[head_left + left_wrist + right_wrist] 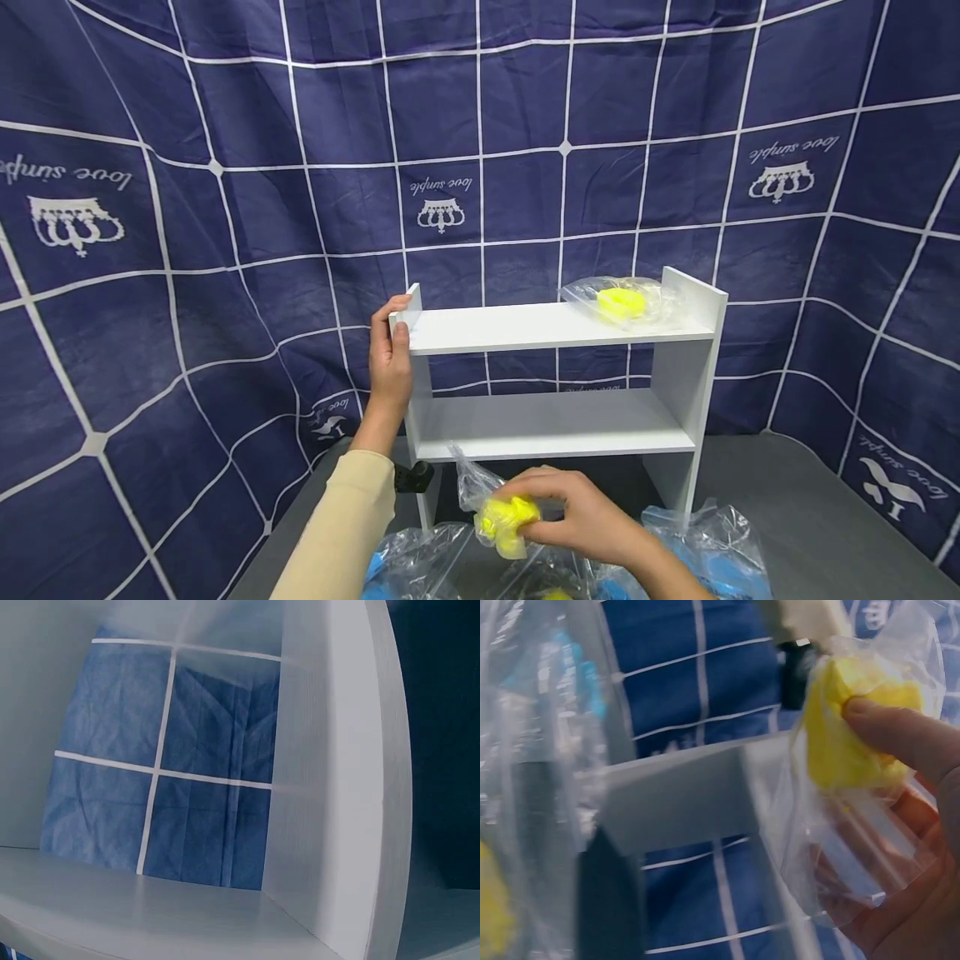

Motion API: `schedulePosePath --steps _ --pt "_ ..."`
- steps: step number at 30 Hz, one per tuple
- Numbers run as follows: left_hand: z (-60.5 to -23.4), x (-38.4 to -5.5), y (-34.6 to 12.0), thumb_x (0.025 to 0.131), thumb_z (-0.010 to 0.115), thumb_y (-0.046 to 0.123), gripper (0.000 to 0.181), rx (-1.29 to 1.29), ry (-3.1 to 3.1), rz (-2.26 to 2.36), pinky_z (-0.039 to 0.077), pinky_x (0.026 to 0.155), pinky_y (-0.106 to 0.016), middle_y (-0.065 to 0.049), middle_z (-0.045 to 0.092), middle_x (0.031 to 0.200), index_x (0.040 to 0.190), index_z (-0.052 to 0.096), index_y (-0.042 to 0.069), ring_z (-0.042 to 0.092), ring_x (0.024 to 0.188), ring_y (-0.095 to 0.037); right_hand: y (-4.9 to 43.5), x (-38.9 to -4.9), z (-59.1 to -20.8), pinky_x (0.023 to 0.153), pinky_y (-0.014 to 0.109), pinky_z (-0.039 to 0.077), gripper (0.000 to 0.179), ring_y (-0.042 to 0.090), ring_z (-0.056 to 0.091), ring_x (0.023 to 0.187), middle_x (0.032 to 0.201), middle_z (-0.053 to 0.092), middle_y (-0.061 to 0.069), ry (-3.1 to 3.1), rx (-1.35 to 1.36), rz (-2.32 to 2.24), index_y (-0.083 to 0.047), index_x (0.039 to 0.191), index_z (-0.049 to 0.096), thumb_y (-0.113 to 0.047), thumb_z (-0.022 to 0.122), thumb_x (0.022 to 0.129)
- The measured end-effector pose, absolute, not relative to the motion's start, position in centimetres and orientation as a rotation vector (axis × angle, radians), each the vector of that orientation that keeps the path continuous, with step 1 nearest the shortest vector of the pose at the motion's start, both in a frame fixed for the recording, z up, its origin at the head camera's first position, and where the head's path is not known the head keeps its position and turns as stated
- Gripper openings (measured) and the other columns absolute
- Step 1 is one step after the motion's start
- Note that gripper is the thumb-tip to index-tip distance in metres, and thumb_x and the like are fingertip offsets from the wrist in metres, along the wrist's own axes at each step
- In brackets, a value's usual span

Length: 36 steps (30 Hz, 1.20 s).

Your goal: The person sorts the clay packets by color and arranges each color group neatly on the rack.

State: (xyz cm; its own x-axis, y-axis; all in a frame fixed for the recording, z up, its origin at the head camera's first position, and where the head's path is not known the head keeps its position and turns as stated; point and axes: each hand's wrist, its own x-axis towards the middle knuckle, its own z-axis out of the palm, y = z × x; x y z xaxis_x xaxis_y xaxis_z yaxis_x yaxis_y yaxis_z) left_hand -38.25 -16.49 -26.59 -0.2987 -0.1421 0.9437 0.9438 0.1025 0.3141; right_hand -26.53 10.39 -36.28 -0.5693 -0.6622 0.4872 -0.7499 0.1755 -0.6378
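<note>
The right hand (573, 512) is pinching the bagged yellow item (502, 517) between thumb and fingers. The left hand (390, 367) is gripping the white shelf (495, 329); another yellow packet (621, 303) is lying right of those fingers.

Room between shelves (555, 421) — bags (720, 560) in front

1. The right hand (937, 817) grips a clear bag (862, 851) holding a yellow lump (825, 754), thumb (900, 731) across its front;
2. beyond it, a pale shelf (682, 802) and blue cloth (660, 709) with white lines;
3. at left, blurred clear plastic (544, 742) with a blue patch (592, 686) and a yellow patch (491, 907).
</note>
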Motion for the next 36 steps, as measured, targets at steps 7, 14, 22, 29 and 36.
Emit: schedulePosePath --steps 7,14,22,29,36 --pt "-26.6 -38.2 -16.4 0.099 0.036 0.0 0.024 -0.841 -1.4 -1.385 0.032 0.111 -0.034 -0.025 0.046 0.134 0.121 0.041 -0.009 0.041 0.133 -0.023 11.7 -25.6 -31.6 0.09 0.029 0.05 0.045 0.011 0.058 0.114 0.123 0.065 -0.006 -2.166 1.41 1.245 -0.024 0.125 0.064 -0.01 0.072 0.082" --pt "-26.5 -38.0 -16.4 0.099 0.035 -0.002 0.025 -0.849 -1.397 -1.373 0.032 0.111 -0.038 -0.025 0.045 0.134 0.122 0.041 -0.009 0.041 0.133 -0.025 13.0 -24.3 -26.3 0.091 0.028 0.05 0.05 0.011 0.057 0.115 0.125 0.064 -0.004 -2.066 1.388 1.096 -0.02 0.127 0.062 -0.005 0.074 0.081" --pt "-26.6 -38.2 -16.3 0.101 0.035 0.003 0.024 -0.839 -1.432 -1.345 0.032 0.11 -0.033 -0.021 0.045 0.136 0.122 0.041 -0.006 0.041 0.133 -0.023 14.4 -26.1 -21.5 0.098 0.021 0.044 0.054 0.008 0.055 0.118 0.126 0.064 -0.003 -1.992 1.219 0.942 -0.019 0.126 0.062 0.003 0.073 0.078" --pt "-26.1 -37.0 -15.9 0.099 0.034 -0.003 0.024 -0.825 -1.426 -1.336 0.032 0.109 -0.035 -0.029 0.044 0.132 0.12 0.039 -0.011 0.042 0.131 -0.024 15.0 -30.0 -19.0 0.098 0.022 0.043 0.048 0.01 0.056 0.115 0.122 0.066 0.001 -1.913 1.029 0.901 -0.018 0.124 0.064 -0.001 0.073 0.08" --pt "-25.4 -35.5 -15.2 0.096 0.033 -0.008 0.022 -0.799 -1.444 -1.33 0.032 0.108 -0.022 -0.037 0.041 0.128 0.117 0.038 -0.017 0.042 0.13 -0.033 16.2 -32.8 -17.9 0.091 0.044 0.043 0.045 0.022 0.056 0.11 0.123 0.066 0.002 -2.015 0.875 0.778 -0.022 0.124 0.064 -0.009 0.072 0.082"
